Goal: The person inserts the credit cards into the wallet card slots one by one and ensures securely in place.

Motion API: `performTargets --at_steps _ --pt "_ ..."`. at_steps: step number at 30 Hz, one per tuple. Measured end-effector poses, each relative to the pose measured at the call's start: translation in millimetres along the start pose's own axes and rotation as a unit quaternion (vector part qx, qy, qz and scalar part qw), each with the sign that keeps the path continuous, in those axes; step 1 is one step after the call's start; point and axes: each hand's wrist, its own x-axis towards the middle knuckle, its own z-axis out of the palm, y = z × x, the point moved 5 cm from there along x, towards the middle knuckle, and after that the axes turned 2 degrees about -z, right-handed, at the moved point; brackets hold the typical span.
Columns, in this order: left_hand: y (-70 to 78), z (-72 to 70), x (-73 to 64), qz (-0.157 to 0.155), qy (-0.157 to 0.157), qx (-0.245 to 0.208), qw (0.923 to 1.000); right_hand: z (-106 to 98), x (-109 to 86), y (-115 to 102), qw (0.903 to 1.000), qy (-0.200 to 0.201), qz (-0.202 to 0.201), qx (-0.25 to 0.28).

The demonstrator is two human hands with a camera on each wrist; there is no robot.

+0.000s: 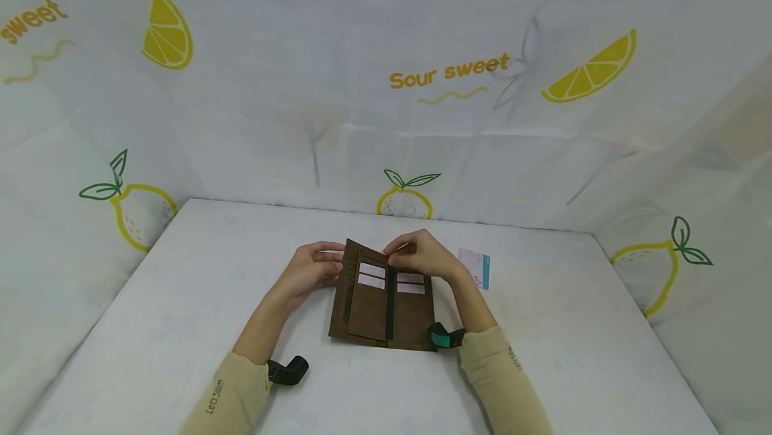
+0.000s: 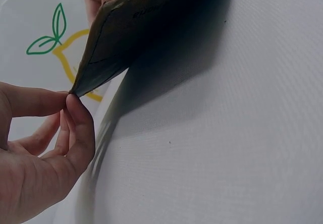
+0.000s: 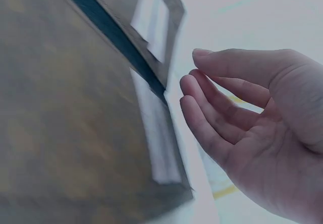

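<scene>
Head cam: brown wallet (image 1: 369, 314) stands spread on the table (image 1: 579, 354), cards (image 1: 371, 281) slotted in. Left wrist: left hand (image 2: 45, 169) pinches its edge, probably steadying it. Right wrist: right hand (image 3: 270, 133) hangs just beside it, thumb and fingers apart, gripping nothing.

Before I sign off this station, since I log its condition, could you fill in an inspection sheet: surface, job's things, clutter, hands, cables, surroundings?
Surface: white table, pale and plain.
Job's things: brown wallet lying open, left side raised; slotted cards on both halves; one loose card with a blue edge on the table, partly behind the right forearm.
Clutter: nothing seen.
Hands: left hand pinches the wallet's edge; right hand is near its top by the fold, fingers bent, holding nothing that shows.
Cables: nothing seen.
Surroundings: white backdrop printed with lemons and "Sour sweet".
</scene>
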Motion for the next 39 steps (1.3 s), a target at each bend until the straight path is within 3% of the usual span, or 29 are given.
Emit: performTargets --at_steps 11,19,27,31,39 --pt "1.1 0.0 -1.6 0.002 -0.006 -0.001 1.0 -64 -40.1 24 0.9905 0.11 0.08 -0.017" --pt "-0.2 -0.8 -0.1 0.003 -0.008 -0.001 1.0 -92 -66.1 43 0.9797 0.147 0.127 -0.046" --pt "0.2 -0.3 0.4 0.003 -0.005 0.001 1.0 -103 -83.8 59 0.9682 0.147 0.184 -0.085" --pt "0.7 0.0 0.3 0.005 -0.005 0.0 1.0 -105 -89.3 67 0.9614 0.135 0.219 -0.098" --pt "-0.4 0.1 0.6 0.005 -0.007 -0.002 1.0 -101 -95.4 71 0.9568 0.096 0.248 -0.117"
